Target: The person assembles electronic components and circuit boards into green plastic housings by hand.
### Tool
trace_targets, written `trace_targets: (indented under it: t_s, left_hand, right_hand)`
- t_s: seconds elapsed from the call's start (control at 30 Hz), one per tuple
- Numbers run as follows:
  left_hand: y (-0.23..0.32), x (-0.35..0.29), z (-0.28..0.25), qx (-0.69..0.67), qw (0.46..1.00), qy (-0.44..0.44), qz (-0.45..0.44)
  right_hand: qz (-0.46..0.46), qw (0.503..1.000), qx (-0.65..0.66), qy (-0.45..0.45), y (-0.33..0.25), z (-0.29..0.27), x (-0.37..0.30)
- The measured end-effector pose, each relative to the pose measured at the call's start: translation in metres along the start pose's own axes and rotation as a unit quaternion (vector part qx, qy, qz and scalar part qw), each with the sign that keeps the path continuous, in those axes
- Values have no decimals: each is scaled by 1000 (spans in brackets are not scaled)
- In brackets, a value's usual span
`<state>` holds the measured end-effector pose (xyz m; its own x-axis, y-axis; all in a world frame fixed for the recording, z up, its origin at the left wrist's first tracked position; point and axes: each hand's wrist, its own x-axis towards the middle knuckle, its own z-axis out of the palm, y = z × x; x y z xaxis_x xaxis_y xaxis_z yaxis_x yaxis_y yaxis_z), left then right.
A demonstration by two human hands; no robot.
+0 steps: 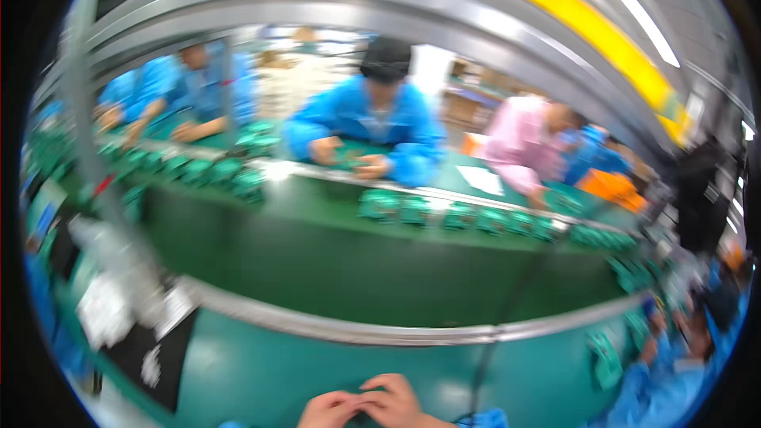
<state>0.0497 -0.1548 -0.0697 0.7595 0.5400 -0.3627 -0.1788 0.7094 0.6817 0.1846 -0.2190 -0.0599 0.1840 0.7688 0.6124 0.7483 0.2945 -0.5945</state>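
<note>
Close to the lower edge, my left hand and my right hand meet over the green worktop. The fingers of both are curled, with the fingertips pressed together. Anything between them is too small or hidden to make out. A blue sleeve shows at my right wrist. To the right of my hands a dark cable runs down onto the worktop.
Beyond the metal rail lies a dark green belt with rows of green parts. At left are clear plastic bags and a black mat. Several co-workers in blue or pink sit around; one is close at right.
</note>
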Motion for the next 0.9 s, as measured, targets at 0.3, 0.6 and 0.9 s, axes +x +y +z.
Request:
trace_targets:
  t_s: [0.3,0.6,0.9]
  left_hand:
    - [-7,4,16,88,992,10,90]
    - [-16,2,13,153,981,23,118]
    - [8,-11,10,54,998,-9,29]
  right_hand:
    - [133,981,125,-61,-7,-20,-3]
    - [108,975,163,-103,-4,-20,-9]
    - [7,998,48,-35,-4,-1,-5]
